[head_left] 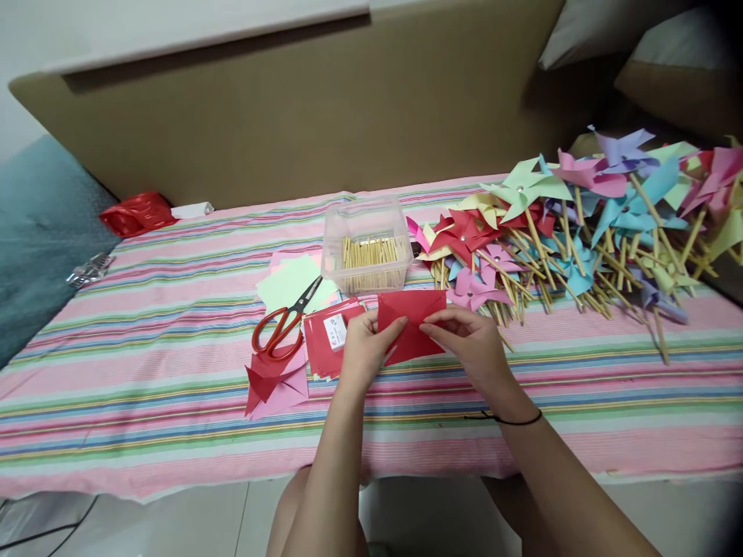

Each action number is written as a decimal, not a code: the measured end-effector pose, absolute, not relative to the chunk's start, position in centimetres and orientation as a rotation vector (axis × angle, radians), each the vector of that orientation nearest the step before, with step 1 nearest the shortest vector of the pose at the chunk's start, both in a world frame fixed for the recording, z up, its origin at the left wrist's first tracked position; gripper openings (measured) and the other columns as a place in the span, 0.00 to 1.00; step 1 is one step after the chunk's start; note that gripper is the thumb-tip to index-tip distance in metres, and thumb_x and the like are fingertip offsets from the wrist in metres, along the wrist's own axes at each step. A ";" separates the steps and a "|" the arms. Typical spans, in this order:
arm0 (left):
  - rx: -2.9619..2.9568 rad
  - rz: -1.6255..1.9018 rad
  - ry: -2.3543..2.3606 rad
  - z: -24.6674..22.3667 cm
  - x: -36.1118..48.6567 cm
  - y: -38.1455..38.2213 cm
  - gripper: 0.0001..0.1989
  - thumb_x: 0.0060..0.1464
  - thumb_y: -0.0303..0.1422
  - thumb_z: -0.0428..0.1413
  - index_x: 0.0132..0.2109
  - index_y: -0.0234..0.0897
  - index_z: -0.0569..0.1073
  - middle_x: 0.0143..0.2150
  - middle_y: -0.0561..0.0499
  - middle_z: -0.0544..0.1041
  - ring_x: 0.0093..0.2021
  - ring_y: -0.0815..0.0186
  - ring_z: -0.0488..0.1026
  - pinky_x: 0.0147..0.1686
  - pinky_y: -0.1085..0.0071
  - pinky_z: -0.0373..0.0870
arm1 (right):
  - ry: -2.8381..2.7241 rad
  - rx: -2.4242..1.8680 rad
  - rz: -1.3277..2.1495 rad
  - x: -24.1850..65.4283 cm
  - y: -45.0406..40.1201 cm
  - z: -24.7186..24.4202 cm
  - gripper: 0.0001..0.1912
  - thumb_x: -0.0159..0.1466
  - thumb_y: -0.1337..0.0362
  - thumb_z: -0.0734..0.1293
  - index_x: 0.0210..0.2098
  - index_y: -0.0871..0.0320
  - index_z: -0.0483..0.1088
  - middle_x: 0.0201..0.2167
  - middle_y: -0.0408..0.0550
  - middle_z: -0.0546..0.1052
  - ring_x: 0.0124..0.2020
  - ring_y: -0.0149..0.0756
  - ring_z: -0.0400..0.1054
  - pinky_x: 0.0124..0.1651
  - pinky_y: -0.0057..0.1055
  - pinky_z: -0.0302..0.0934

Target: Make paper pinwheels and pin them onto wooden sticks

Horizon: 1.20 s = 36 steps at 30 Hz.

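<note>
A square of red paper (415, 313) is held up between both hands, with slits running in from its corners. My left hand (371, 344) pinches its left side, thumb on the front face. On the right side, my right hand (464, 336) grips the sheet with thumb and fingertips near the middle. Just left of my left hand lies a stack of red paper squares (316, 348) with a small white printed card (335, 331) on top. Red-handled scissors (284, 325) rest beside the stack, their blades over pale green paper sheets (284, 282).
Behind the hands stands a clear plastic box (365, 267) of short wooden sticks. Many finished paper pinwheels (522, 186) on sticks pile up at right. Cut red and pink pieces (279, 383) lie front left. A red plastic bag (139, 215) sits far left on the striped cloth (174, 348).
</note>
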<state>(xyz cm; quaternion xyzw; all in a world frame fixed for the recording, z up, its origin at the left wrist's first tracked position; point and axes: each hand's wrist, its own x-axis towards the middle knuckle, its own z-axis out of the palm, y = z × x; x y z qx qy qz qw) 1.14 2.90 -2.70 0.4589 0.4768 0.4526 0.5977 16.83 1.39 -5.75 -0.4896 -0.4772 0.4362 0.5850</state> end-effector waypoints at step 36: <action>0.869 1.137 1.134 -2.9 1.7 2.5 0.13 0.38 0.35 0.68 0.31 0.34 0.76 0.26 0.51 0.79 0.27 0.65 0.75 0.30 0.69 0.72 | -0.778 -1.185 1.264 15.7 1.5 -4.6 0.40 0.42 0.58 0.79 0.49 0.52 0.58 0.26 0.41 0.79 0.28 0.40 0.75 0.35 0.37 0.70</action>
